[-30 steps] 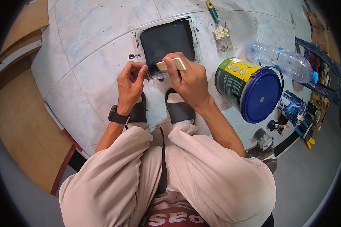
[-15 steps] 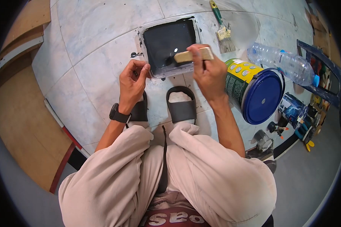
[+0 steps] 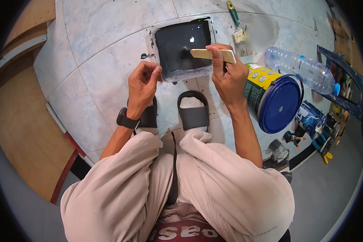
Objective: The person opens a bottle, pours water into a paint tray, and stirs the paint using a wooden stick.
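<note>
A square clear plastic container (image 3: 153, 48) stands on the tiled floor, holding dark, glossy paint (image 3: 177, 40). My left hand (image 3: 143, 82) pinches the near left corner of its rim. In my right hand (image 3: 232, 80) is a flat, pale wooden stick (image 3: 203, 53), gripped between thumb and fingers. The stick slants over the container's right side, and its far end meets the dark paint; how deep it dips is hard to see. A paintbrush (image 3: 237, 30) with a green handle lies just beyond my right hand.
Right of my right hand, a paint bucket (image 3: 266, 86) with a blue lid lies on its side. Behind it are a clear plastic bottle (image 3: 298, 68) and a dark blue frame (image 3: 343, 76). Wooden boards (image 3: 24, 133) stand at left. My sandals (image 3: 192, 113) are close below the container.
My right hand has moved slightly right with the stick, which now lies flatter across the container. The container has shifted slightly right; my left hand stays at its corner.
</note>
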`<state>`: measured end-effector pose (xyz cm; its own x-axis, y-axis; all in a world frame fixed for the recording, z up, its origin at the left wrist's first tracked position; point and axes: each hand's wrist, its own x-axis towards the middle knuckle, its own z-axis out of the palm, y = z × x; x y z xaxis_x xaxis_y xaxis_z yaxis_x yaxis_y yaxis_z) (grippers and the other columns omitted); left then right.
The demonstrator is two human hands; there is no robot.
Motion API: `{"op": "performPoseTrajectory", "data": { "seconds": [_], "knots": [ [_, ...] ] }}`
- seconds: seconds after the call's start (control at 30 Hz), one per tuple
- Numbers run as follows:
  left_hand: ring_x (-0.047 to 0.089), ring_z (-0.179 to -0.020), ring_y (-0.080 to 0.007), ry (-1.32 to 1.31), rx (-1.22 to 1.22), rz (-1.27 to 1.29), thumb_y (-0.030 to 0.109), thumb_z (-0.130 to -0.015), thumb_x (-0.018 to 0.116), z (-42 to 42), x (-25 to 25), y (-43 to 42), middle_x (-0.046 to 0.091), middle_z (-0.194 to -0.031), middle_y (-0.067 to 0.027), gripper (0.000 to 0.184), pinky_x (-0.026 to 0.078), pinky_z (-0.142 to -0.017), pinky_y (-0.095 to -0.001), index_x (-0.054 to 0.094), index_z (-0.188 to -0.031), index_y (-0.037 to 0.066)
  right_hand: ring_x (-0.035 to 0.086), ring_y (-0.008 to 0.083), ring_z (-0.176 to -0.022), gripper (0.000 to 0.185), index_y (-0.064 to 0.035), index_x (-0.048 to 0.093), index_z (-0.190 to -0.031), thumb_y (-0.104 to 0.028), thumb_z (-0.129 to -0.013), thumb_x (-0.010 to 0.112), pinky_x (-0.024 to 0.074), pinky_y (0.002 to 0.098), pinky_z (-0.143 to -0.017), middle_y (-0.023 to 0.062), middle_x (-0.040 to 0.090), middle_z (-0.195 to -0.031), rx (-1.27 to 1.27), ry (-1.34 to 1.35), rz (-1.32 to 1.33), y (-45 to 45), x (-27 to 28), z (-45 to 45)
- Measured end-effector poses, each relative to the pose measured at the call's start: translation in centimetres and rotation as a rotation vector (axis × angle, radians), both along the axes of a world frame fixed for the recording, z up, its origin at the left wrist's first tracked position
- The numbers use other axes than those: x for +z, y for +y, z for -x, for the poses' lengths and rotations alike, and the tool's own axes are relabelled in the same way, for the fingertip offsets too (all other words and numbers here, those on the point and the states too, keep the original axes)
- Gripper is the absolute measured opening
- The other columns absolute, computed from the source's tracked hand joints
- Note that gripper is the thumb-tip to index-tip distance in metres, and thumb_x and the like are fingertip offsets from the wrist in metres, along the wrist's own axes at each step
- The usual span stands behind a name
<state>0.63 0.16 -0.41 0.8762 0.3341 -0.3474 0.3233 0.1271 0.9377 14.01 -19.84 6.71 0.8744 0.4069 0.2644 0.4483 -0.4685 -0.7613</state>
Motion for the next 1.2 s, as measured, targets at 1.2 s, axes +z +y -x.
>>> {"op": "performPoseTrajectory", "data": {
  "seconds": [1.2],
  "knots": [
    [0.066,-0.075,-0.0092,-0.05,0.034,-0.038,0.006,-0.103,0.067,-0.3,0.1,-0.4,0.069,-0.085,-0.0033,0.009,0.054,-0.069,-0.0241,0.065,-0.103,-0.002,0.068,0.0254,-0.064,0.018,-0.0003,0.07,-0.102,-0.018,-0.105,0.065,0.0507,0.033,-0.057,0.0112,0.073,-0.089,0.04,0.12,-0.11,0.2,-0.6,0.6]
  ]
}}
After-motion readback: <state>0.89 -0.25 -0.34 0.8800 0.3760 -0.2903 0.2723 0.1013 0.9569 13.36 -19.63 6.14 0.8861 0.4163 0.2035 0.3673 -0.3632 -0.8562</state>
